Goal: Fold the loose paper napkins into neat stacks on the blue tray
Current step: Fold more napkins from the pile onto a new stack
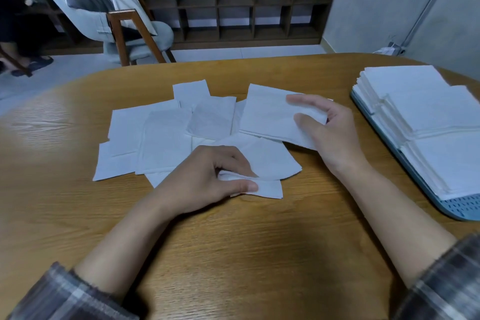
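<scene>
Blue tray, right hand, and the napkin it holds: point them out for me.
blue tray (465, 206), head view, bare perforated near corner.
right hand (335, 132), head view, back of the hand.
held napkin (265, 114), head view, flat middle of the sheet.

— Was there any writing to read on the napkins or the blue tray?
— None. The napkins were plain white, and the tray carried no lettering. No label, brand, number or sign was legible anywhere.
</scene>
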The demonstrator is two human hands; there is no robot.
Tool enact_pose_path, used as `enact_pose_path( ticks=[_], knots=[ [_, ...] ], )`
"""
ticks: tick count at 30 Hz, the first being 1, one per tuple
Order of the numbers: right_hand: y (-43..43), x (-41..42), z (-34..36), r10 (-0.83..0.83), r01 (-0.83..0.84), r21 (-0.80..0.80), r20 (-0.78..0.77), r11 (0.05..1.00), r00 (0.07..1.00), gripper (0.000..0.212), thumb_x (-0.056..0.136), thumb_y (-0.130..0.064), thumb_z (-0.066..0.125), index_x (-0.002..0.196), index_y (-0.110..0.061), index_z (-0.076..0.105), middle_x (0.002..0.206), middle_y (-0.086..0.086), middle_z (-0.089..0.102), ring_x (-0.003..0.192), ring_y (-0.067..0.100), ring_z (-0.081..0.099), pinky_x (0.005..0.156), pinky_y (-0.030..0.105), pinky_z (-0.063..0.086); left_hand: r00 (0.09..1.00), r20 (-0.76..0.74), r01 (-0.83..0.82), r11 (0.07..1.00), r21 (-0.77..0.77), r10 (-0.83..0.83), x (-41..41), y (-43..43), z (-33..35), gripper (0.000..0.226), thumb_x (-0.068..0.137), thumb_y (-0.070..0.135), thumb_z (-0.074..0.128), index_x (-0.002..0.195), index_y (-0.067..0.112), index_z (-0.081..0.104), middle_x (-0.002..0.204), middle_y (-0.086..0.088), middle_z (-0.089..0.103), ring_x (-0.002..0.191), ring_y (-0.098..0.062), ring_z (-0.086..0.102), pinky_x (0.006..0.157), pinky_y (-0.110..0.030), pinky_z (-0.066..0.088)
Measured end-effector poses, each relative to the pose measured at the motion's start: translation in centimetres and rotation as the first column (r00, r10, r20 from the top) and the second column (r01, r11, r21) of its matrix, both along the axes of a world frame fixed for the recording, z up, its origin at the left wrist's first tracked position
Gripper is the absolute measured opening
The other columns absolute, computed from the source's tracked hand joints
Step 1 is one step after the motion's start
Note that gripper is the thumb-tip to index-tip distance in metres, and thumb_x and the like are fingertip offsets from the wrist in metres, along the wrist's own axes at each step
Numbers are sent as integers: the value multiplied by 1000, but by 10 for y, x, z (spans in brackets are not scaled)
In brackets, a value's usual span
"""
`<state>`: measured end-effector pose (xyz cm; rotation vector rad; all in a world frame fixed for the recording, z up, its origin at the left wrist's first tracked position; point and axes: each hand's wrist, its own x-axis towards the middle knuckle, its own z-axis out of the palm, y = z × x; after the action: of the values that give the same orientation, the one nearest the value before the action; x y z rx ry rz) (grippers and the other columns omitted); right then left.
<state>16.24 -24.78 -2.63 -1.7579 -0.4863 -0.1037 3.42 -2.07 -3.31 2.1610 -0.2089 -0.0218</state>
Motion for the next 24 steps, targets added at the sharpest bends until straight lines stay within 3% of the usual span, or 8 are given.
enact_pose_path(
  ticks=[5,9,11,13,17,19,21,24],
  knots=[
    [1,0,-1,46,-46,-19,2,999,999,30,97,2,65,113,-19,80,115,-21,76,118,-10,61,96,4,40,997,-76,-22,992,-124,12,-1,6,4,12,96,16,77,88,19,86,102,5,80,98,-12,74,83,-19,50],
    [1,1,-2,88,-88,4,-16,996,996,29,99,-1,65,115,-19,80,119,-19,76,120,-7,61,101,10,43,994,-94,-79,980,-180,63,-1,5,7,17,97,14,75,86,21,86,102,5,81,102,-17,75,89,-31,53],
    [1,0,-1,124,-121,58,-48,991,991,22,101,-9,65,113,-21,80,119,-15,76,121,-2,62,101,16,43,991,-60,-127,966,-224,116,-2,4,10,16,98,13,73,88,18,85,98,8,81,99,-9,74,87,-21,52],
    [2,0,0,165,-155,124,-73,980,984,19,101,-26,64,110,-22,80,120,-12,76,124,3,63,108,27,41,984,11,-171,955,-242,179,-2,3,11,19,102,19,68,88,18,81,88,8,77,88,-3,68,79,-17,46],
    [3,-3,0,348,-327,171,-114,929,930,46,94,-61,64,114,-24,81,129,-1,73,134,23,60,120,60,35,961,98,-218,924,-314,259,-1,2,14,22,107,25,61,93,14,74,85,12,69,80,-4,60,72,-18,42],
    [7,-9,-1,410,-395,130,-121,909,904,45,94,-61,65,111,-23,81,126,-2,74,130,19,62,114,47,43,955,103,-228,913,-337,277,0,1,15,22,106,24,60,92,14,74,85,14,70,79,-3,62,70,-17,44],
    [12,-15,-1,410,-401,87,-130,912,903,24,97,-41,73,105,-19,81,114,-9,78,115,7,68,97,22,49,949,107,-247,912,-327,295,0,1,14,20,106,24,61,93,16,75,87,15,72,81,-3,64,71,-18,46],
    [16,-19,-4,384,-379,66,-159,923,909,10,92,-14,79,100,-9,80,105,0,79,96,10,73,81,23,55,929,145,-290,914,-283,340,2,3,10,14,105,25,64,103,22,77,99,13,77,92,-7,69,78,-26,50]
  ],
)
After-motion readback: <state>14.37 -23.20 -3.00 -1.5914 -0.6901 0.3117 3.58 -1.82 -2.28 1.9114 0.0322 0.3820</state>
